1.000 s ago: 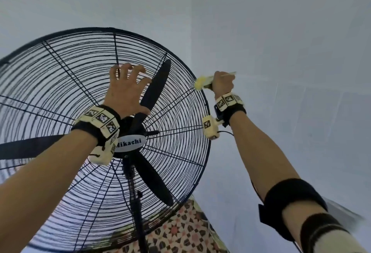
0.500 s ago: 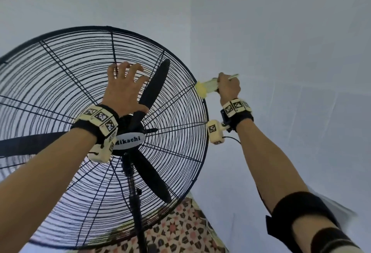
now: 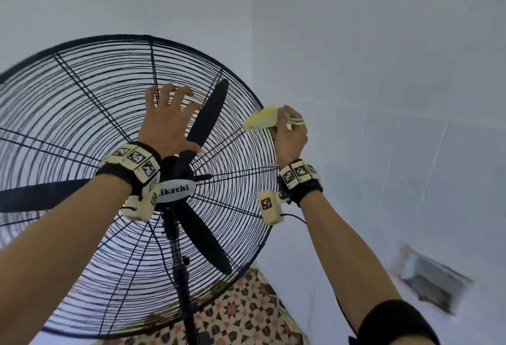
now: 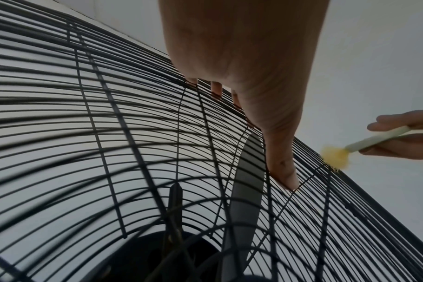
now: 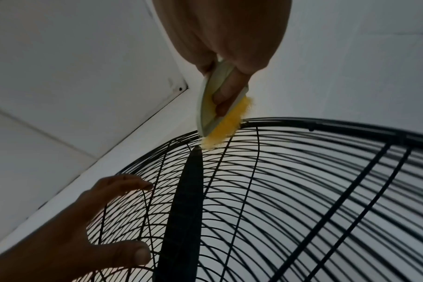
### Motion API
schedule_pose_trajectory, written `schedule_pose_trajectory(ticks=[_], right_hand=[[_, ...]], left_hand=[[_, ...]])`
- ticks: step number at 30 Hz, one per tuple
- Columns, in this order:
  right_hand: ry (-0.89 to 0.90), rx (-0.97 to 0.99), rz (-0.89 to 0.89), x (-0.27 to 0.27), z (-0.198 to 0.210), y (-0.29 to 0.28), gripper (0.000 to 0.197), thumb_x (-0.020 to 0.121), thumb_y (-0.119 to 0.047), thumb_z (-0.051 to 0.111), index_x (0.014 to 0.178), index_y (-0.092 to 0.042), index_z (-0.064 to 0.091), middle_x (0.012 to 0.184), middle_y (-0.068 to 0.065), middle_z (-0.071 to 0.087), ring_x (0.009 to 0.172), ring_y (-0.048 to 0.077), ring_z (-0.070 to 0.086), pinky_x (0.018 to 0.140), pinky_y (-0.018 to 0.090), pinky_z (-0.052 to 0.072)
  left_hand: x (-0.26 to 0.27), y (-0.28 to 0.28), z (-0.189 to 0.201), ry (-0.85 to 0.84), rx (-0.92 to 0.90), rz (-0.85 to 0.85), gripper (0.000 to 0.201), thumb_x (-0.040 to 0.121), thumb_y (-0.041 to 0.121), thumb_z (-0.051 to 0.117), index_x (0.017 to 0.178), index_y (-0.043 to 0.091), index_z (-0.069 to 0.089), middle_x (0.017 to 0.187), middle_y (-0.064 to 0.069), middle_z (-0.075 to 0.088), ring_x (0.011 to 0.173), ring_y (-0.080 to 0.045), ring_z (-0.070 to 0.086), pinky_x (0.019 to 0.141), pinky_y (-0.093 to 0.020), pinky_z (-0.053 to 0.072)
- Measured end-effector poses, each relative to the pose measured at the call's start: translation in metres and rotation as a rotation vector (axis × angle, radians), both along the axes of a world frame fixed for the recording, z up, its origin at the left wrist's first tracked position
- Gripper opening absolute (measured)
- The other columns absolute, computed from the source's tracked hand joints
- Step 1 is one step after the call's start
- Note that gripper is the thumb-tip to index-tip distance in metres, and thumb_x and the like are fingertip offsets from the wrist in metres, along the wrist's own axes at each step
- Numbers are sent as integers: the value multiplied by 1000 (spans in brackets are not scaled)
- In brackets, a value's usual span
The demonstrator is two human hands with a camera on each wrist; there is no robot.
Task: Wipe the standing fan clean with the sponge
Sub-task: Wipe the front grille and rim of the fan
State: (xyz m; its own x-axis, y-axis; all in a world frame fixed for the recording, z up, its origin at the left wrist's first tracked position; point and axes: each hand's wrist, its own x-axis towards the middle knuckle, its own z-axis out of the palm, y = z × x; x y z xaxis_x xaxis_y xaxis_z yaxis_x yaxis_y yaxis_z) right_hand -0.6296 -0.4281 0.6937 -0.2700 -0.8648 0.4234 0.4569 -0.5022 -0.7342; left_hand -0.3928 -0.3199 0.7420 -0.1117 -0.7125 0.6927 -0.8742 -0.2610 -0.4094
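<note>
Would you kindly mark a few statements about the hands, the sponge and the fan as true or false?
1. The right hand grips the sponge. True.
2. The sponge's yellow side meets the fan guard near its rim. True.
3. The left hand holds a cloth. False: it holds nothing; its spread fingers rest on the guard wires.
4. The fan badge is bright red. False: it is white with dark lettering.
5. The blades sit outside the guard. False: they are behind its wires.

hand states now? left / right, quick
Left hand: open, fingers spread, pressing on the fan grille.
Right hand: closed around the sponge, its yellow end touching the grille near the rim.
</note>
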Motion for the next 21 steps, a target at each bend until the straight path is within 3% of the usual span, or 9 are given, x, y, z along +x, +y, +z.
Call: schedule_pose_trajectory(ticks=[6, 12, 15, 17, 19, 21], right_hand=[[240, -94, 147, 3, -15, 16, 25, 103, -22, 63, 124, -10, 66, 119, 8, 67, 108, 22, 69, 73, 35, 64], [-3, -67, 133, -4, 2, 6, 40, 104, -18, 60, 140, -2, 52, 135, 17, 58, 116, 26, 66, 88, 36, 62], [102, -104, 127, 5, -7, 16, 43, 103, -14, 61, 144, -3, 51, 134, 10, 59, 112, 19, 66, 83, 32, 63], [245, -163, 167, 9, -20, 24, 40, 102, -15, 63, 141, -7, 56, 132, 4, 60, 110, 15, 67, 83, 38, 63], [338, -193, 212, 7, -28, 28, 35, 101, -16, 65, 135, -10, 61, 135, 6, 60, 113, 19, 67, 84, 40, 63], [236, -174, 242, 0, -24, 25, 33, 101, -15, 65, 133, -9, 62, 137, 12, 60, 118, 24, 67, 87, 39, 62]], left_hand=[[5, 5, 0, 20, -1, 15, 107, 51, 79, 84, 138, 24, 54, 152, -5, 32, 144, -39, 23, 120, -66, 13], [4, 5, 0, 57, 6, -15, 108, 51, 76, 87, 140, 25, 52, 153, -4, 30, 146, -39, 20, 122, -66, 8], [5, 7, 1, 71, 16, 0, 108, 51, 74, 88, 139, 23, 52, 153, -5, 29, 146, -41, 20, 122, -67, 9], [5, 7, 1, 83, 27, 6, 107, 51, 71, 90, 139, 22, 52, 152, -6, 29, 145, -41, 20, 122, -68, 9], [3, 6, 1, 95, 29, -9, 107, 52, 69, 91, 139, 21, 53, 153, -7, 28, 146, -40, 18, 122, -68, 7], [1, 5, 1, 99, 33, -16, 107, 52, 69, 91, 140, 23, 52, 154, -6, 28, 146, -39, 17, 123, -67, 5]])
